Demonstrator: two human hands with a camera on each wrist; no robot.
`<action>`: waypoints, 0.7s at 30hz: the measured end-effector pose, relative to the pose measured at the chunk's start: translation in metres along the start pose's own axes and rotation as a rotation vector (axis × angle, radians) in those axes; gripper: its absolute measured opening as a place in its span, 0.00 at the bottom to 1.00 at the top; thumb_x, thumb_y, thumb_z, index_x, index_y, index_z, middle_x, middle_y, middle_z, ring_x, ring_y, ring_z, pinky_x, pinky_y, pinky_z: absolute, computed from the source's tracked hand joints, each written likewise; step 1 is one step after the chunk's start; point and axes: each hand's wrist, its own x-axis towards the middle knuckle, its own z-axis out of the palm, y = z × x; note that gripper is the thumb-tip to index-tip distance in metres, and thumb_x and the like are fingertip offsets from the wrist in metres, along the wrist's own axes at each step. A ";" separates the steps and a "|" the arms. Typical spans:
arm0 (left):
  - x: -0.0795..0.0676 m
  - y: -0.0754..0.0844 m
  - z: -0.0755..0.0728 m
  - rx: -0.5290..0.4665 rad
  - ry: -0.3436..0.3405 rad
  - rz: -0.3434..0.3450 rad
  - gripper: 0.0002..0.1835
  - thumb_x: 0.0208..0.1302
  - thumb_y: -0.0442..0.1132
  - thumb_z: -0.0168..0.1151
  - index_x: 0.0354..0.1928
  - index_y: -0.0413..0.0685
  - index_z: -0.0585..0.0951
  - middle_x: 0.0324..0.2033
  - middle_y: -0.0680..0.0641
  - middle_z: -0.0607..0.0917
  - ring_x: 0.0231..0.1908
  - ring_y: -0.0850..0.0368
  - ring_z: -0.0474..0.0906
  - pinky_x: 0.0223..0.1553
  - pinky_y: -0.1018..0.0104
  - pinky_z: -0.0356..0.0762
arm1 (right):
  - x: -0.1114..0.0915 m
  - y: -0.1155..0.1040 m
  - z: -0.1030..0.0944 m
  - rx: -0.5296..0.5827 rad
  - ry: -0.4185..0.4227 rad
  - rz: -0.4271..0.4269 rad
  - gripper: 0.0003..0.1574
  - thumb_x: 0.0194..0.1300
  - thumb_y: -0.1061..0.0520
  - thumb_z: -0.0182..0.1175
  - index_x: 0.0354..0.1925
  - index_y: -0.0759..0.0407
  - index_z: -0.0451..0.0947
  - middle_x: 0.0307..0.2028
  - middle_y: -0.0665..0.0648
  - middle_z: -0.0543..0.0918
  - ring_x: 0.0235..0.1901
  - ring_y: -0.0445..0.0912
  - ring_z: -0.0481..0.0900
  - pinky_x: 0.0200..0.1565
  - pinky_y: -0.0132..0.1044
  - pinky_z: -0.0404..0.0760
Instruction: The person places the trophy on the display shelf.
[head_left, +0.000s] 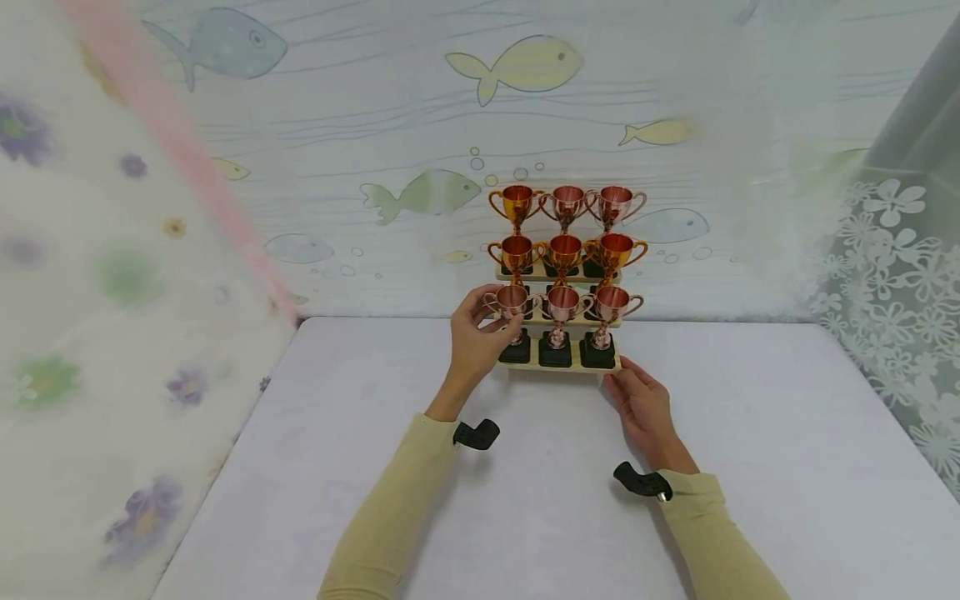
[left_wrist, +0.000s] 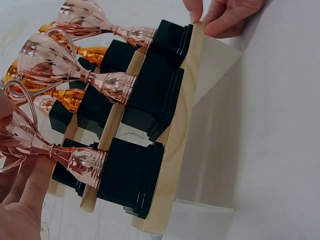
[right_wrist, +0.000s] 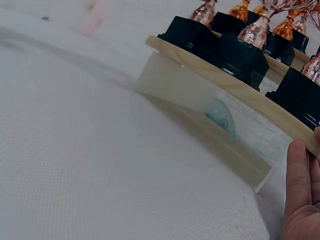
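Note:
A three-tier wooden display stand (head_left: 566, 367) carries rows of small trophy cups on black bases. My left hand (head_left: 476, 337) holds the front-left rose-gold trophy (head_left: 512, 300) by its cup, fingers on either side of it; its black base (left_wrist: 131, 175) sits at the board's end in the left wrist view. At the front board's other end, my right hand (head_left: 645, 408) pinches the corner between thumb and fingers. Two more rose-gold trophies, a middle one (head_left: 562, 304) and a right one (head_left: 611, 304), share that front tier.
Orange-gold trophies (head_left: 564, 250) fill the middle tier; the top tier mixes one gold cup (head_left: 517, 200) with rose-gold ones. Clear panels (right_wrist: 175, 82) support the boards on a white table (head_left: 360, 400). Behind hangs a fish-patterned backdrop (head_left: 337, 125), with a lace curtain (head_left: 900, 275) at right.

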 end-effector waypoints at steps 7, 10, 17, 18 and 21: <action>-0.005 -0.005 -0.003 0.013 -0.042 -0.042 0.35 0.57 0.25 0.72 0.68 0.37 0.70 0.57 0.35 0.76 0.56 0.43 0.78 0.60 0.51 0.81 | 0.000 -0.001 -0.001 0.006 -0.012 0.011 0.23 0.76 0.63 0.52 0.66 0.58 0.67 0.55 0.50 0.76 0.49 0.35 0.81 0.57 0.25 0.79; -0.009 -0.002 -0.010 0.073 -0.090 -0.083 0.44 0.59 0.29 0.73 0.75 0.42 0.61 0.64 0.36 0.72 0.64 0.42 0.72 0.68 0.52 0.73 | 0.002 -0.003 -0.002 0.002 -0.014 0.020 0.27 0.76 0.64 0.52 0.70 0.59 0.64 0.56 0.50 0.75 0.49 0.35 0.81 0.57 0.26 0.79; -0.033 0.006 -0.042 0.297 -0.157 -0.157 0.44 0.69 0.43 0.66 0.80 0.51 0.53 0.73 0.42 0.66 0.74 0.44 0.60 0.76 0.46 0.58 | 0.002 -0.006 -0.008 -0.264 -0.028 -0.040 0.34 0.78 0.60 0.50 0.77 0.64 0.57 0.69 0.60 0.67 0.48 0.33 0.80 0.55 0.24 0.80; -0.037 0.006 -0.048 0.351 -0.156 -0.158 0.42 0.70 0.45 0.64 0.80 0.52 0.54 0.74 0.43 0.66 0.75 0.45 0.60 0.76 0.46 0.57 | 0.000 -0.006 -0.009 -0.363 -0.037 -0.066 0.34 0.79 0.59 0.50 0.77 0.65 0.57 0.70 0.62 0.67 0.48 0.34 0.80 0.54 0.23 0.80; -0.049 0.004 -0.064 0.532 -0.160 -0.142 0.38 0.73 0.49 0.59 0.79 0.50 0.57 0.75 0.44 0.65 0.76 0.46 0.58 0.76 0.44 0.57 | -0.006 -0.010 -0.014 -0.752 -0.075 -0.199 0.32 0.80 0.56 0.49 0.75 0.68 0.60 0.69 0.68 0.70 0.52 0.42 0.80 0.51 0.25 0.82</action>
